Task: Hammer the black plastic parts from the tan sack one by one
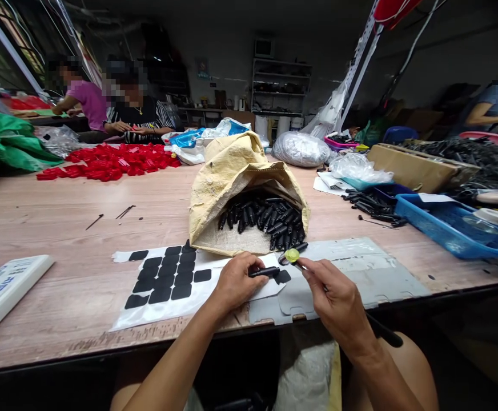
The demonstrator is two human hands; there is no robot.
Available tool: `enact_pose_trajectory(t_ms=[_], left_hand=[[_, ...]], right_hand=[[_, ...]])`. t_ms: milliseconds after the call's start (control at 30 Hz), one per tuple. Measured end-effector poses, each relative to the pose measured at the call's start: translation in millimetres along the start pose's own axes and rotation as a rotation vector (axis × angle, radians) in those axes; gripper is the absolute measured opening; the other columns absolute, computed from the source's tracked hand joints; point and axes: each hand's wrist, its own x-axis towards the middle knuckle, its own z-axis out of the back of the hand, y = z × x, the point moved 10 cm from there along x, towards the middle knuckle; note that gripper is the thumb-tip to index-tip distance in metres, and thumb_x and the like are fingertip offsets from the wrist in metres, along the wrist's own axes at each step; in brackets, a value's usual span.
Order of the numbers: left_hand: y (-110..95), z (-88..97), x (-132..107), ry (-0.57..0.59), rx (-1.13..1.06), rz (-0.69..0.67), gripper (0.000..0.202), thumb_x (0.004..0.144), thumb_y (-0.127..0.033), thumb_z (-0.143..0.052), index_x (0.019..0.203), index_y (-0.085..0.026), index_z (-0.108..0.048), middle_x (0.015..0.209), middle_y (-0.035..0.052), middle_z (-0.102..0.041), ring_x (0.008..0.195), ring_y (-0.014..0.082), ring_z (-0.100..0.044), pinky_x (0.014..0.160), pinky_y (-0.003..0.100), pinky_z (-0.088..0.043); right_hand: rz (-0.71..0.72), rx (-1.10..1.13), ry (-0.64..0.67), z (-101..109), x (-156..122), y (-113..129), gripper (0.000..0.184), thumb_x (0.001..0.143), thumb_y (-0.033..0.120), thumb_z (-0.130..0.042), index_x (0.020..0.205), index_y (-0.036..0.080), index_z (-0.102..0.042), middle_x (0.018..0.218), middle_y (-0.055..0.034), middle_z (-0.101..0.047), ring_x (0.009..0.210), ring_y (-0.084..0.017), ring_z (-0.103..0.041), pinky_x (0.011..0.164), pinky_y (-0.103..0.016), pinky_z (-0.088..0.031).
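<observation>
My left hand (237, 281) is closed round a small black cylindrical part (264, 272), held over the white paper's right end. My right hand (332, 294) grips a slim tool with a yellow-green round piece (292, 255) at its tip. A black handle (385, 331) shows behind the right wrist and seems to belong to that tool. Just beyond both hands, an open yellow woven sack (208, 214) lies on its side, with many black cylindrical parts (270, 217) inside. Left of my left hand, black rounded-square stickers (167, 271) sit in rows on a white backing sheet (123, 319).
A grey board (360, 274) lies under my right hand. At right stand a blue tray (441, 228) and loose black parts (369, 205). A white scale-like device (13, 291) is at left. Red pieces (116, 162) are heaped farther back, near two seated people (137, 108).
</observation>
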Motion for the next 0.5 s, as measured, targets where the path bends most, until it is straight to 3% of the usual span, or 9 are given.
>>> enact_pose_trajectory(t_ms=[100, 300, 500], left_hand=[[-1, -0.8, 0, 0.006, -0.008, -0.017, 0.014, 0.074, -0.016, -0.075, 0.088, -0.019, -0.073, 0.088, 0.001, -0.068, 0.085, 0.0184, -0.061, 0.075, 0.028, -0.043], [-2, 0.9, 0, -0.005, -0.001, -0.013, 0.014, 0.073, -0.015, -0.075, 0.086, -0.019, -0.073, 0.088, 0.0012, -0.067, 0.085, 0.0187, -0.06, 0.075, 0.029, -0.043], [0, -0.5, 0, -0.011, 0.003, -0.023, 0.012, 0.073, -0.015, -0.077, 0.084, -0.018, -0.072, 0.089, 0.0013, -0.067, 0.085, 0.0188, -0.06, 0.075, 0.028, -0.043]], right_hand=[[0.039, -0.03, -0.047, 2, 1, 10, 0.032, 0.101, 0.021, -0.05, 0.126, 0.025, -0.069, 0.099, -0.0053, -0.071, 0.095, -0.018, -0.066, 0.087, -0.031, -0.052], [0.043, -0.196, 0.085, -21, 0, 13, 0.036, 0.1, 0.017, -0.046, 0.125, 0.026, -0.071, 0.089, -0.004, -0.068, 0.088, -0.018, -0.066, 0.08, -0.029, -0.051], [0.086, -0.122, 0.051, -27, 0, 31, 0.037, 0.1, 0.016, -0.046, 0.129, 0.024, -0.068, 0.095, -0.0054, -0.069, 0.092, -0.018, -0.065, 0.084, -0.029, -0.051]])
